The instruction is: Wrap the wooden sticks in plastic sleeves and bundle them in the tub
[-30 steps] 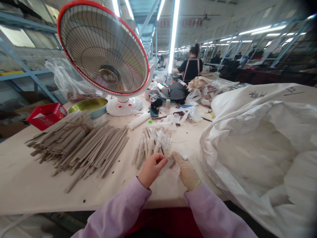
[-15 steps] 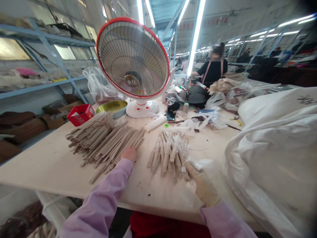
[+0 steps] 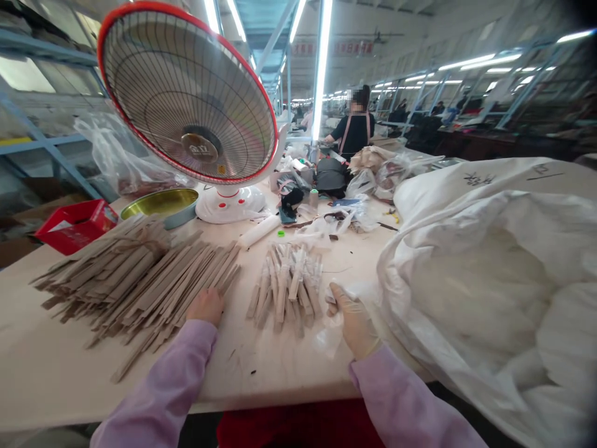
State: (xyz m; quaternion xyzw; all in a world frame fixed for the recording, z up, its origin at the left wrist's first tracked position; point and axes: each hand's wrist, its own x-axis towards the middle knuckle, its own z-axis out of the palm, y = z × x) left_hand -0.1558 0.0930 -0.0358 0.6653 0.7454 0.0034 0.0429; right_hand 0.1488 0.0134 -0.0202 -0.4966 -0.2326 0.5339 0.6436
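My bare left hand (image 3: 206, 306) rests at the right edge of a pile of loose grey-brown flat strips (image 3: 163, 286); its fingertips are hidden among them. A thicker bundle of strips (image 3: 105, 264), tied round near its far end, lies against the pile's left side. Between my hands lie several smaller bundles (image 3: 284, 283) of strips, wrapped in clear plastic at their far ends. My right hand (image 3: 354, 320), in a thin pale glove, is closed on a piece of clear plastic (image 3: 330, 297), just right of those bundles.
A red-rimmed fan heater (image 3: 200, 146) stands at the back left, beside a gold-lined basin (image 3: 161, 204) and a red box (image 3: 77, 225). A big white sack (image 3: 405, 249) bulges over the table's right side. Plastic bags and clutter fill the back; a person (image 3: 357, 127) stands beyond.
The view has turned right, so the fan, strips and bundles appear further left. My right hand has drawn slightly away from the wrapped bundles. My left hand stays at the loose strips.
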